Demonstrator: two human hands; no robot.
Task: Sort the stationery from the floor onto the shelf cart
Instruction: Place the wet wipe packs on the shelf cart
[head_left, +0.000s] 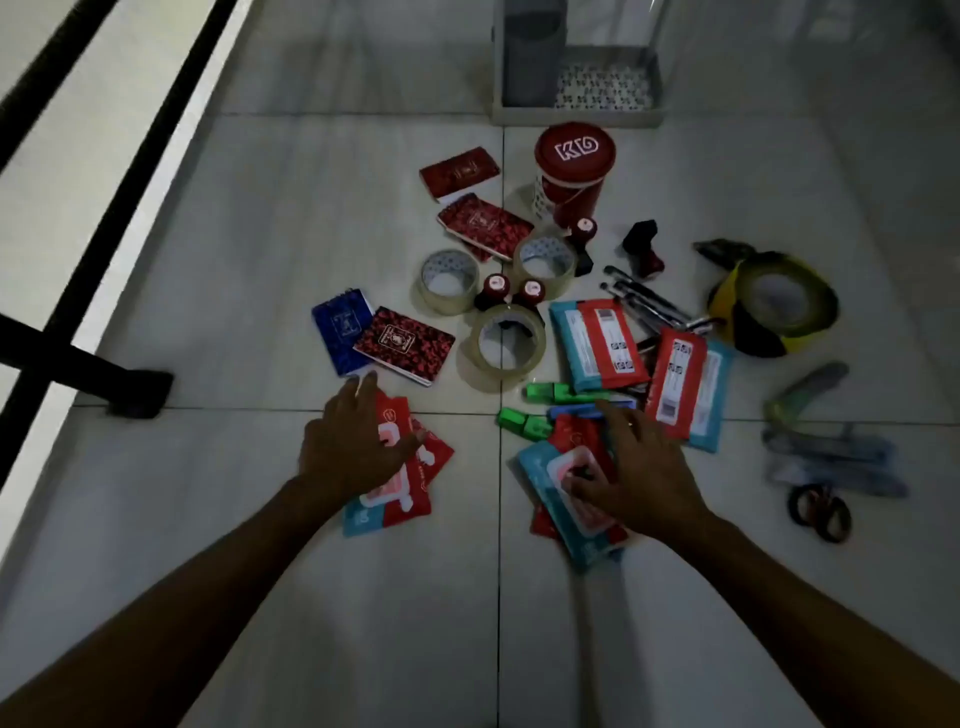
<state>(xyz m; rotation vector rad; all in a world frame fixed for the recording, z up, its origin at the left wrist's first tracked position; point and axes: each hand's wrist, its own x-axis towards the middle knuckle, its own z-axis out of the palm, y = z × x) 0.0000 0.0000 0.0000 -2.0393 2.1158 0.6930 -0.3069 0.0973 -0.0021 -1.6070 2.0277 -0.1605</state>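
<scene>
The floor (311, 208) is smooth, slightly glossy tile. The tape rolls (508, 347) are clear, shiny plastic film. The wipe packs (597, 343) are glossy plastic wrap. The notebooks (405, 343) have printed paper covers. The red tub (574, 166) looks like smooth plastic.

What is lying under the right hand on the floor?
Under the right hand lies a red and blue packet, with at least one more packet beneath it. A green marker lies beside them. The hand covers the middle of the top packet, so its label cannot be read.
</scene>
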